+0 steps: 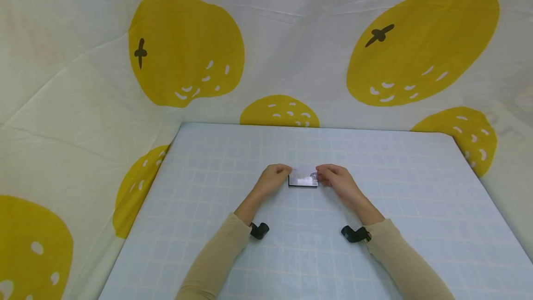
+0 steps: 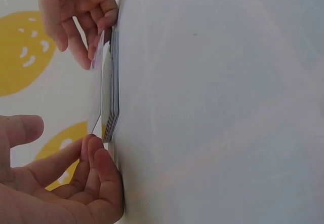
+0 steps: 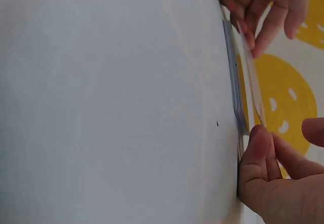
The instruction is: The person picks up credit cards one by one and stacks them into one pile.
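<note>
A thin clear film [image 1: 302,174] stretches between both hands just above a flat, dark-edged rectangular slab [image 1: 302,186]. My left hand [image 1: 272,177] pinches the film's left end between thumb and fingers. At the opposite end, my right hand [image 1: 336,178] holds it with bent fingers. Seen edge-on in the left wrist view, the film [image 2: 96,95] bends slightly, with a narrow gap over the slab [image 2: 114,77]. The slab's side has fine layered stripes in the right wrist view [image 3: 233,72]. The fingers of both hands are low, close to the tabletop.
The table has a pale blue checked cover [image 1: 208,161]. Behind it and along its sides hangs white cloth with large yellow fruit prints [image 1: 187,50]. Black wrist cameras [image 1: 260,231] stick out from the beige sleeves [image 1: 220,253], above the near part of the table.
</note>
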`<control>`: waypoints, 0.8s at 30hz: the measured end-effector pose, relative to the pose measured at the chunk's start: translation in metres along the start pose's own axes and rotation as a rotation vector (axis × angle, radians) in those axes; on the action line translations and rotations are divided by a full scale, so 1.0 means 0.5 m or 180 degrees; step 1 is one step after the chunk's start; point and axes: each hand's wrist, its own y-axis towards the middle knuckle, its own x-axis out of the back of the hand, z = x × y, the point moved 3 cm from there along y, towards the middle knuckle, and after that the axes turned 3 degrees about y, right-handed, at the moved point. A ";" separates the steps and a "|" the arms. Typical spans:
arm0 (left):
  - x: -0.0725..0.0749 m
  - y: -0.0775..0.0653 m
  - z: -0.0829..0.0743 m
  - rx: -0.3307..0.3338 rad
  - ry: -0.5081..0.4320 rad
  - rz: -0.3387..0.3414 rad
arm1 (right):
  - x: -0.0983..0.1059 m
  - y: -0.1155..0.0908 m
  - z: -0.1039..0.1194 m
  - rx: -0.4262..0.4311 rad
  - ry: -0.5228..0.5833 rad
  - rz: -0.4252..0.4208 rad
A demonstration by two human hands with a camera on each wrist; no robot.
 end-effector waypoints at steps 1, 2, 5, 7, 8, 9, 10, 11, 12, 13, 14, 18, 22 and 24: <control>-0.001 0.000 0.000 0.0022 0.0011 -0.0001 | 0.000 0.001 -0.002 -0.0008 0.0005 0.0006; -0.002 0.001 0.000 0.0049 0.0019 -0.0010 | 0.000 0.002 -0.004 -0.0013 0.0013 -0.0002; -0.004 0.001 0.001 0.0120 0.0046 -0.0044 | -0.001 0.003 -0.004 -0.0001 -0.0004 0.0017; -0.006 0.001 0.003 0.0144 0.0056 -0.0060 | -0.002 0.002 -0.003 0.0007 -0.0031 0.0009; -0.007 0.001 0.004 0.0147 0.0066 -0.0064 | -0.003 0.001 -0.003 0.0006 -0.0055 0.0005; -0.007 0.001 0.005 0.0148 0.0072 -0.0063 | -0.003 0.000 -0.002 0.0008 -0.0082 0.0010; -0.008 0.001 0.006 0.0140 0.0078 -0.0063 | -0.004 -0.001 -0.001 0.0008 -0.0107 0.0011; -0.009 0.002 0.007 0.0132 0.0081 -0.0061 | -0.005 -0.001 -0.001 0.0010 -0.0128 0.0005; -0.009 0.002 0.008 0.0122 0.0087 -0.0059 | -0.005 -0.001 -0.001 0.0012 -0.0151 -0.0004; -0.010 0.002 0.008 0.0106 0.0092 -0.0059 | -0.005 -0.001 -0.001 0.0008 -0.0164 -0.0004; -0.010 0.003 0.008 0.0095 0.0095 -0.0060 | -0.005 -0.001 -0.001 0.0000 -0.0173 -0.0003; -0.011 0.004 0.010 0.0082 0.0113 -0.0076 | -0.006 0.002 -0.004 -0.0025 -0.0189 0.0005; -0.012 0.005 0.012 0.0103 0.0141 -0.0073 | -0.005 0.004 -0.007 -0.0058 -0.0259 0.0012; -0.012 0.007 0.012 0.0101 0.0156 -0.0075 | -0.004 0.005 -0.008 -0.0074 -0.0299 0.0006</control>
